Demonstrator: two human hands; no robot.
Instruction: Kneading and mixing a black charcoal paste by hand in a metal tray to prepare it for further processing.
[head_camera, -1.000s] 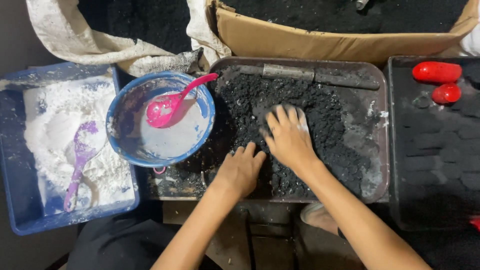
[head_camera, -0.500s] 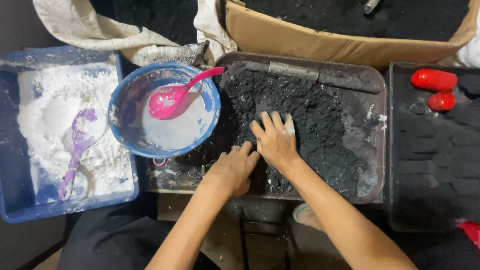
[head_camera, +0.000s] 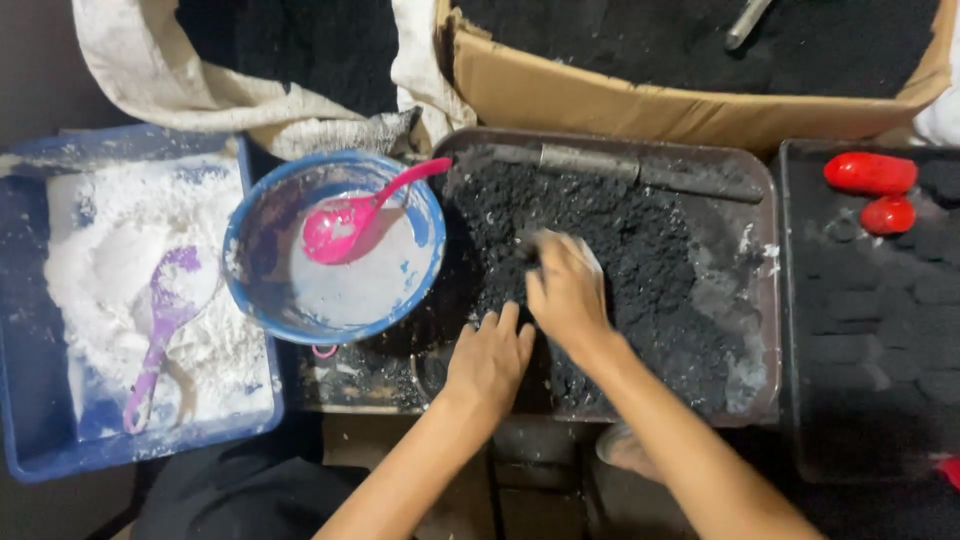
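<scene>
Now you're working the black mix (head_camera: 640, 250) in the tray (head_camera: 765, 300), your right hand (head_camera: 565, 290) pressing down on it, fingers together and curled in, your left hand (head_camera: 488, 360) resting flat at the near edge, fingers slightly spread. Next calls for gathering the loose edges inward, I'd say.

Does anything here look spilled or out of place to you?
A little. Black crumbs lie scattered beside the tray, under the blue bowl. White powder streaks the tray's right side, away from the blue tub that holds the rest. Both hands press into the black mix.
</scene>
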